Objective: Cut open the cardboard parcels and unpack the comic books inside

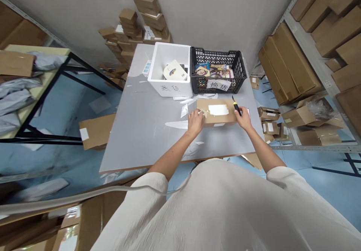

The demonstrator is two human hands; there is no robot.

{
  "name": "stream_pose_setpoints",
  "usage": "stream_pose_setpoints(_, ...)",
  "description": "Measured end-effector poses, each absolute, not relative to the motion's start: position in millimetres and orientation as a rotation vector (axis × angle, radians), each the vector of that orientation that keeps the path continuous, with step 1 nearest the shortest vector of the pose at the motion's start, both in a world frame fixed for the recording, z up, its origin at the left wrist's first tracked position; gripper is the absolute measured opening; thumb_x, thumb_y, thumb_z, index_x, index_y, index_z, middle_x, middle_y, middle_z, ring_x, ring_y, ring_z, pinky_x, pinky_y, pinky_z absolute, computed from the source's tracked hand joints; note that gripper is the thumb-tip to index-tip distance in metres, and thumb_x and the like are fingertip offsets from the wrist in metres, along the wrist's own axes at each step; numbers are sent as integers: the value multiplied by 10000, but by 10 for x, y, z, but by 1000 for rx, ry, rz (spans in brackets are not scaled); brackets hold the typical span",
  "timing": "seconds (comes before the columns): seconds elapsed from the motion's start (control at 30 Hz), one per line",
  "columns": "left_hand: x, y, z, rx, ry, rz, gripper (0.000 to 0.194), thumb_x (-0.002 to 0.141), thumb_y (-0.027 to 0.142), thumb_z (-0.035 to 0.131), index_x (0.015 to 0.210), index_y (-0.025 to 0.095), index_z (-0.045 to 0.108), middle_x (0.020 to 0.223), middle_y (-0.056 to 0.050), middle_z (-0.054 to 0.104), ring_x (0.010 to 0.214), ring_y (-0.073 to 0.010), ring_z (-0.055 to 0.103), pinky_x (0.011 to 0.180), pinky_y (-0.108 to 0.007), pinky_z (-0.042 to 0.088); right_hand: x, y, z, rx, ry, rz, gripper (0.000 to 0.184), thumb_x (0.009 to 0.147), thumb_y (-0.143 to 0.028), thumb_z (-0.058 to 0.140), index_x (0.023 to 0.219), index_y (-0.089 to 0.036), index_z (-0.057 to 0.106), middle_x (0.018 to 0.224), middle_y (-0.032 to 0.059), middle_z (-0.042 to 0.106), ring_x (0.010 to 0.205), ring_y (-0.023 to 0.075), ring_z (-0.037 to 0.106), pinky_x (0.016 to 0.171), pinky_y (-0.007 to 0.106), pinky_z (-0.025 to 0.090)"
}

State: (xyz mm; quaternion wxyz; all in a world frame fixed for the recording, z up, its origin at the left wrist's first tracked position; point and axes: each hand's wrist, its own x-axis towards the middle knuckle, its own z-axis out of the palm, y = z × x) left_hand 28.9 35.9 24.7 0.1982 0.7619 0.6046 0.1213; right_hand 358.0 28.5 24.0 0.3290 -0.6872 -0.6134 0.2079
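Observation:
A brown cardboard box [221, 119] with a white label lies on the grey table in front of me. My left hand [195, 120] rests against its left end, the fingers bent round the edge. At the right end, my right hand [243, 117] grips a yellow and black utility knife [236, 105], its blade pointing up and away from me. That hand also touches the box's right edge. Torn white scraps [184, 110] lie beside and behind the box.
Behind the box stand a white foam bin [169, 88] and a black crate [216, 90], both holding books. The grey table [135, 130] has cartons stacked behind it. Racks [307, 40] with boxes flank the right side; a shelf [36, 93] with grey parcels stands left.

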Motion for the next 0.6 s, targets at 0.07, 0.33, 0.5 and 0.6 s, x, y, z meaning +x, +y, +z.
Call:
stream_pose_setpoints(0.07,283,299,195,2190,1585,274,474,992,127,529,1414,252,703,1529,-187,622,1465,-420,555,1225,-606,460,3570,248,254,-1776,-1605,633,756,1035,-842,477,1418,-220,669,1398,195,753,1301,379,693,1165,588,562)
stream_pose_setpoints(0.33,313,287,136,2231,1518,302,499,1038,213,482,1494,225,684,1635,-210,595,1554,-423,513,1271,-636,413,3380,344,444,-1767,-1779,774,645,1083,-736,456,1352,-251,786,1239,124,849,1144,363,774,1061,533,616)
stream_pose_setpoints(0.5,304,279,68,2195,1485,350,645,1042,218,466,1677,149,557,1775,-230,512,1696,-398,404,1394,-629,272,3175,564,620,-1761,-2002,887,514,1110,-604,488,1331,-261,800,1057,68,869,966,325,789,931,453,618)
stream_pose_setpoints(0.6,275,232,35,2184,1470,353,634,1075,225,428,1692,182,565,1764,-193,554,1690,-366,438,1404,-615,265,3037,733,683,-1708,-2188,821,456,1107,-570,538,1248,-270,852,1186,90,877,1096,351,789,978,445,588)
